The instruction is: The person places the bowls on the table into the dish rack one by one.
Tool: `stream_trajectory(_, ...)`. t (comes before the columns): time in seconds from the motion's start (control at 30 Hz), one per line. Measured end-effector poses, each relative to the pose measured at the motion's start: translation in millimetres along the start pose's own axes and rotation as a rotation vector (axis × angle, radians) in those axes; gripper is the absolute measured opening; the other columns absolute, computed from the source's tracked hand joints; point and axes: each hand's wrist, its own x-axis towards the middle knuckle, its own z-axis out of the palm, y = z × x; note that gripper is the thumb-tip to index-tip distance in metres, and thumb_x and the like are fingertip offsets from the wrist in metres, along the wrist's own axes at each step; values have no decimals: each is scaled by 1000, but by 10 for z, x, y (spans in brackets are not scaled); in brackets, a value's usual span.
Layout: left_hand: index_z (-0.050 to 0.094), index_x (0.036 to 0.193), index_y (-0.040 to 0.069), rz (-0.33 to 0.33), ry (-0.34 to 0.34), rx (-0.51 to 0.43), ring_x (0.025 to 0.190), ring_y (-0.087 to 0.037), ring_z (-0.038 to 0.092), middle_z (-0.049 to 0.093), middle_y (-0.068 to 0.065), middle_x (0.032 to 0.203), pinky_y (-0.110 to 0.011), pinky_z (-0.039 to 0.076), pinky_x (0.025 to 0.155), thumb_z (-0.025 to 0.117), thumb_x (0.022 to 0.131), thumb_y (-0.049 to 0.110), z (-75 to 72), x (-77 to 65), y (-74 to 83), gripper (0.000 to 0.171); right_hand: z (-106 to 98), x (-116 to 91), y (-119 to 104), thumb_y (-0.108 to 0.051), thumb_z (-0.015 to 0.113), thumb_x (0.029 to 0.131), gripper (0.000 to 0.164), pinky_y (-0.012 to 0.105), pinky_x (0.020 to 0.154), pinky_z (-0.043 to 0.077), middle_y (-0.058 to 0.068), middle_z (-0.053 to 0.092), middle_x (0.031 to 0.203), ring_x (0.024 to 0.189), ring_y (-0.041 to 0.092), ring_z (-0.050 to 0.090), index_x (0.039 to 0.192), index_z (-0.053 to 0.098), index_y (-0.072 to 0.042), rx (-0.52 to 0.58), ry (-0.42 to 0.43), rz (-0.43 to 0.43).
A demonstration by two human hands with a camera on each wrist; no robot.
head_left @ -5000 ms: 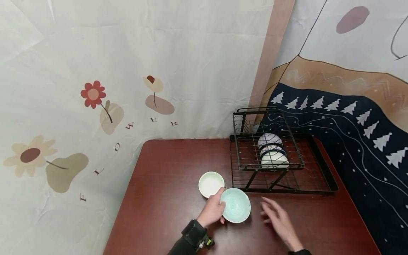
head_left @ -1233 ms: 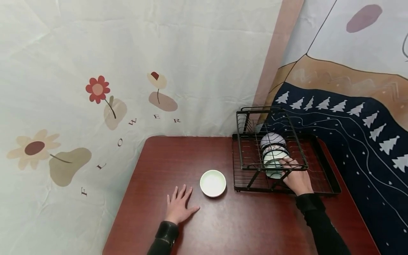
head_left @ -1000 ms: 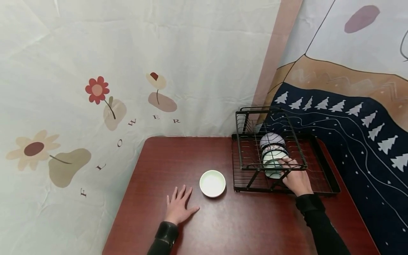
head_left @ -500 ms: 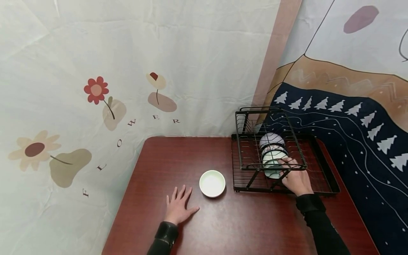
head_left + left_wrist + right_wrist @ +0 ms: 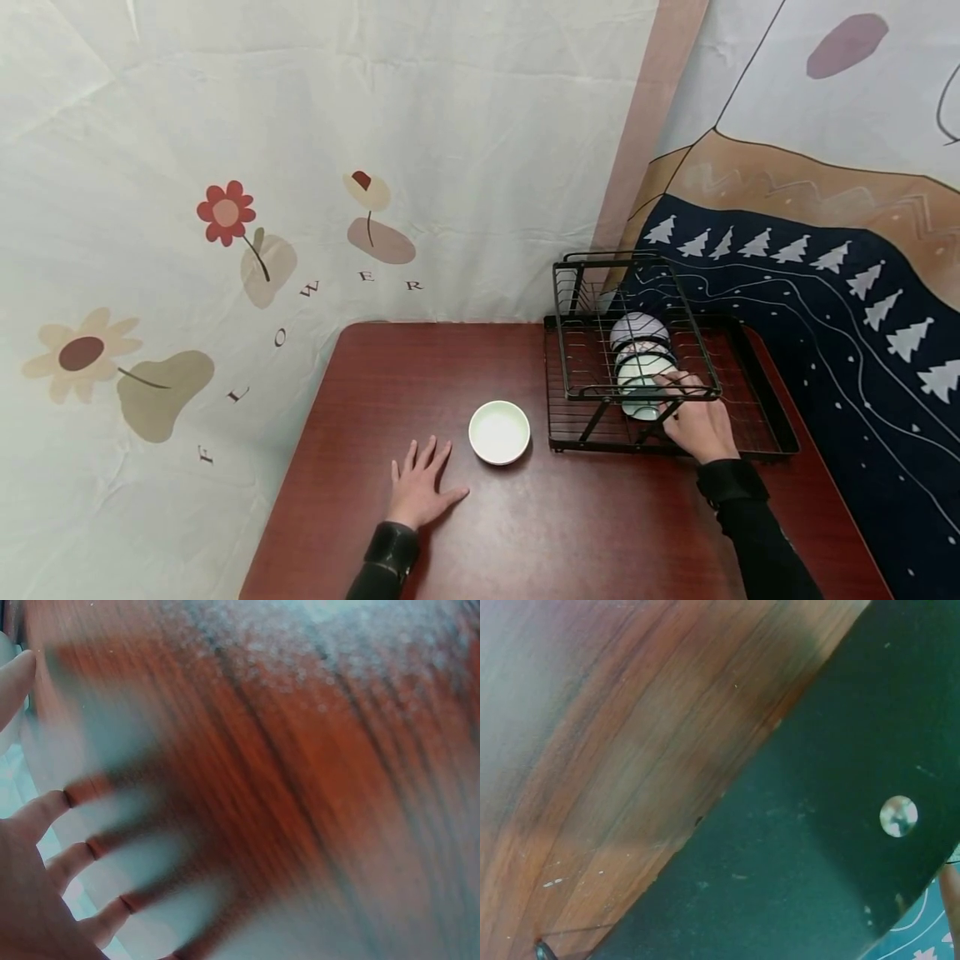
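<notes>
My right hand (image 5: 699, 423) reaches under the upper tier of a black wire dish rack (image 5: 772, 408) and pinches a light-blue bowl (image 5: 639, 408). That bowl stands on edge in front of a row of bowls, with a white bowl (image 5: 639, 367) directly behind it. Wires and fingers partly cover the row. My left hand (image 5: 420, 493) rests on the table, fingers spread and holding nothing. Just right of it a pale-green bowl (image 5: 499, 432) sits upright. In the left wrist view the left hand (image 5: 37, 892) lies with its fingers apart.
The rack's lower tray sits at the back right of the reddish-brown table (image 5: 420, 375). Its upper wire tier overhangs the bowls. A printed cloth (image 5: 480, 150) hangs behind the table. A dark surface with a shiny round spot (image 5: 898, 816) fills much of the right wrist view.
Five seconds ago my left hand held the light-blue bowl over the table; now my right hand has it in the rack. Over the last second the bowl tips slightly; the left hand stays put.
</notes>
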Motion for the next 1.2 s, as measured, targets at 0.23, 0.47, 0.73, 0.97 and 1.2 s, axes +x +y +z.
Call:
stream_trajectory(0.23, 56, 163, 22, -1, -3, 9, 166, -50, 32, 45, -15, 176, -85, 21, 127, 87, 85, 63, -9, -5, 13, 93, -158, -65, -77, 6, 85, 78, 50, 63, 80, 56, 28, 71, 125, 105, 49, 68, 127, 77, 2, -14, -50, 69)
stream_trajectory(0.47, 56, 163, 23, 2, -4, 26, 166, -50, 33, 45, -14, 176, -85, 22, 127, 89, 83, 62, -8, 5, 5, 96, -377, -393, -247, -12, 80, 91, 47, 63, 90, 46, 30, 63, 126, 110, 50, 58, 137, 70, -1, 19, 24, 190)
stream_trajectory(0.73, 55, 164, 23, 5, 0, 31, 166, -50, 32, 45, -14, 176, -85, 22, 127, 90, 83, 63, -11, 17, -9, 96, -492, -1089, -632, -37, 76, 102, 78, 74, 112, 37, 28, 51, 158, 143, 54, 45, 170, 44, -16, 57, -94, 426)
stream_trajectory(0.97, 56, 163, 22, 0, 6, 16, 166, -51, 32, 45, -15, 176, -86, 22, 127, 90, 83, 61, -28, 12, -1, 96, -358, -1464, -810, -46, 78, 101, 82, 76, 127, 26, 33, 46, 161, 148, 57, 42, 163, 47, -2, 32, -300, 506)
stream_trajectory(1.2, 55, 164, 23, -1, -10, 14, 166, -50, 32, 45, -14, 176, -85, 21, 127, 90, 83, 61, -25, -3, 20, 96, -244, -1512, -768, -67, 71, 99, 101, 83, 126, 16, 37, 34, 172, 158, 61, 28, 166, 42, 2, 69, -590, 543)
